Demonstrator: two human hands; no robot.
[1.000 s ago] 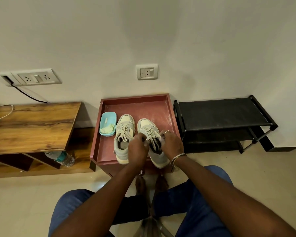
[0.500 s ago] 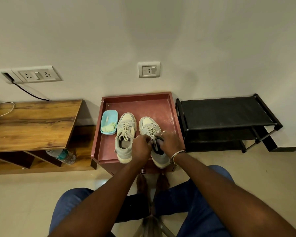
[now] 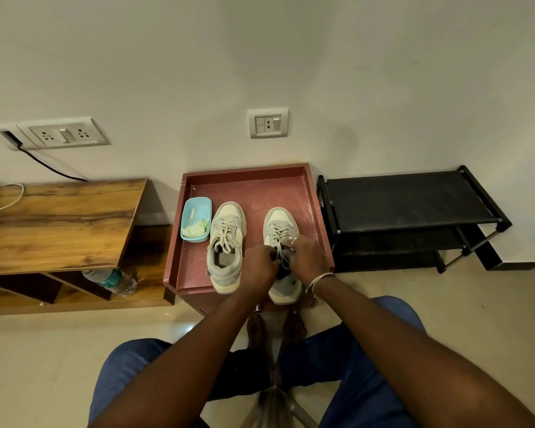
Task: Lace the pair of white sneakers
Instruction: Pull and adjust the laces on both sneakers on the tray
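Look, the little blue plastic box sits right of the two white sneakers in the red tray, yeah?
No. The head view shows the little blue plastic box left of the two white sneakers, in the red tray.

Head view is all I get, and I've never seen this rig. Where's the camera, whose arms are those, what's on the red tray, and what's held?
No machine here: the one camera sits on a person's head, looking forward and down, so both arms entering from below are the wearer's own. The red tray stands at the wall between a wooden desk and a black rack. On it, side by side, sit a blue box, a free sneaker and the rack-side sneaker. The left hand and right hand meet over the rack-side sneaker and pinch its laces. The free sneaker is untouched, its laces threaded.
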